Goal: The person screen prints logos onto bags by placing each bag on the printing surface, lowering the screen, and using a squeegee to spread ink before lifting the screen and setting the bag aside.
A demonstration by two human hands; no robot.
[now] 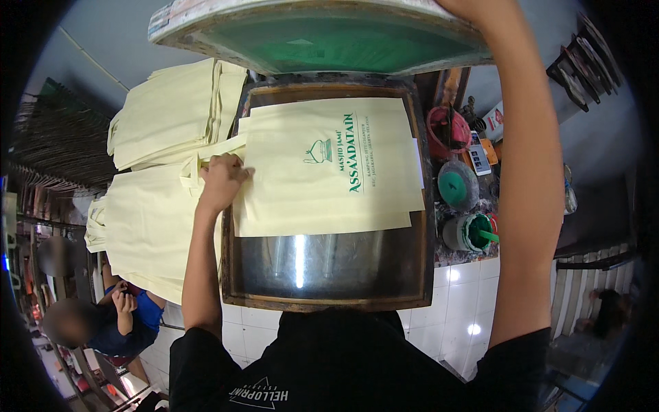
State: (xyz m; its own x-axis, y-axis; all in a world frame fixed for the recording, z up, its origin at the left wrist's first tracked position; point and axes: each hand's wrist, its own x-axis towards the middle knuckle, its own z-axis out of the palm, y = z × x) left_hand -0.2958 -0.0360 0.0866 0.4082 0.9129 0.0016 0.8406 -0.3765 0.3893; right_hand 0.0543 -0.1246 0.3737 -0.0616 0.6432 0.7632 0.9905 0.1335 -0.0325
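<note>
A cream fabric bag [288,199] with a green print lies on a dark glass-topped board [329,271] in a wooden frame. At its left edge, beside the strap handle, my left hand [223,180] is closed with its fingers pinching the cloth. Above the board's far side a printing screen [343,42] is tilted up, its mesh stained green. My right hand [473,9] is wrapped round the screen's far right edge, and part of it is cut off by the picture's top. My right arm stretches up along the right of the board.
Two stacks of cream bags, a far stack [165,113] and a near stack [141,223], lie left of the board. To the right are a pink basket [447,129], a phone [478,154], a green-stained lid [458,187] and a paint tub [454,233]. A person [127,319] sits lower left.
</note>
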